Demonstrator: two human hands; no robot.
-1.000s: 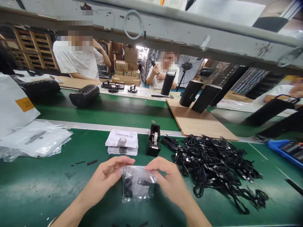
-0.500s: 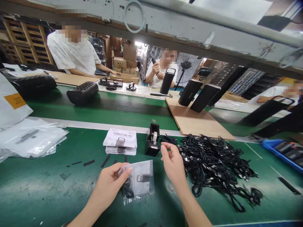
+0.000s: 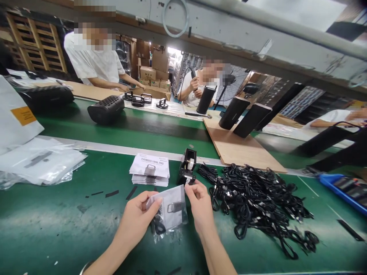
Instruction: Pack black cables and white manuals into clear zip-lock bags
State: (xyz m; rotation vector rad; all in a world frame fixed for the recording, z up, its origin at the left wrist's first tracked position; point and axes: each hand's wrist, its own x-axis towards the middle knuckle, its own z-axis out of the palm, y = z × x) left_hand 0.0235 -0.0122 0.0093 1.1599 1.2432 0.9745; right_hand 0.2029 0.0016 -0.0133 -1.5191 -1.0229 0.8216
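My left hand grips the upper left edge of a clear plastic bag, thumb on top. Inside the bag are a printed leaflet with a speaker picture and a coiled black cable. My right hand is at the front of a black tape dispenser, its thumb and forefinger pinched on the end of the tape. The bag's upper right corner lies close beside those fingertips. Behind the bag stands a stack of leaflets.
A heap of black cables lies right of my right hand. Plastic bags are piled at left. Black speakers and a wooden board sit across the bench. A blue tray is far right. Co-workers work opposite.
My right hand has moved left and slightly up to the dispenser's front, its fingers closing into a pinch there. My left hand still holds the bag, now slightly farther right in view.
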